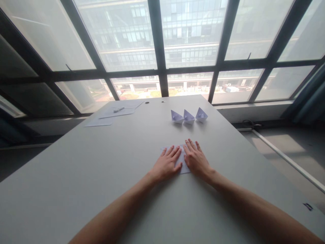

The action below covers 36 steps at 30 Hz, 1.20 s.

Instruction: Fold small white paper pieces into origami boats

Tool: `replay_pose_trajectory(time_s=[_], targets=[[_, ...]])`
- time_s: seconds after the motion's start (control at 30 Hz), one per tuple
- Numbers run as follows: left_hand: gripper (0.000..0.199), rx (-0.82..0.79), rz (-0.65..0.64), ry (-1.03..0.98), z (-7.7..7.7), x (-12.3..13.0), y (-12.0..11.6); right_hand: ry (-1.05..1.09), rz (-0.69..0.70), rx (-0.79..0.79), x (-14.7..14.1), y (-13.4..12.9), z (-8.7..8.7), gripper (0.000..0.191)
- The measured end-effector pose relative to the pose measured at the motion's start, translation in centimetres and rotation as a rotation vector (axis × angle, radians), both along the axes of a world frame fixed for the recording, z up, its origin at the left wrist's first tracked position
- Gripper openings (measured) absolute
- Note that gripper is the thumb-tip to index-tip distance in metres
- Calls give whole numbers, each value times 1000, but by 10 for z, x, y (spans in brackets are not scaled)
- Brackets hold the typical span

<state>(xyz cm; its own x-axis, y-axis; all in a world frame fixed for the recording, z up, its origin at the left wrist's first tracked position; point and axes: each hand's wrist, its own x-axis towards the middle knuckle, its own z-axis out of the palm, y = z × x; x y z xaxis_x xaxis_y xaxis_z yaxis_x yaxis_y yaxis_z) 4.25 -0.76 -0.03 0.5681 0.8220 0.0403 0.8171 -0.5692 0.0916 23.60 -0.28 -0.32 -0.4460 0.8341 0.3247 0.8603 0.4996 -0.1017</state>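
A white sheet of paper [181,160] lies flat on the table, largely covered by both hands. My left hand [166,163] rests palm down on its left part, fingers stretched out and thumb pointing right. On its right part lies my right hand [196,158], also palm down, with the fingers extended forward and slightly spread. Any folds beneath the palms are hidden. Beyond the hands, three folded paper boats stand in a row: the left boat [177,117], the middle boat [188,117] and the right boat [201,116].
The white table [101,173] reaches toward the windows [188,34]. Loose paper sheets [116,113] lie at the far left, with a small white object [118,109] on top. A round dark hole [147,102] is near the far edge. A pale bar [286,159] runs along the floor at right.
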Motion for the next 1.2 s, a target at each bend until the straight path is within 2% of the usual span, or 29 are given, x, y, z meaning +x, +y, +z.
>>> replay_pose_trajectory(time_s=[0.13,0.4,0.73,0.8,0.97,1.2], targets=[[68,13,1,-9,-1,0,0,67,147,-156,2,7,-5,55],[68,32,-22,-21,-3,-1,1,101,132,-231,4,9,-7,59],[67,26,-19,-9,-2,-1,1,58,31,-210,2,9,-9,60],[66,20,-21,-12,-2,-1,1,66,-28,-212,1,8,-10,62],[67,-8,-18,0,1,0,1,96,-285,-216,3,8,-11,66],[67,-12,-7,0,0,0,2,104,-336,-176,5,7,-10,66]])
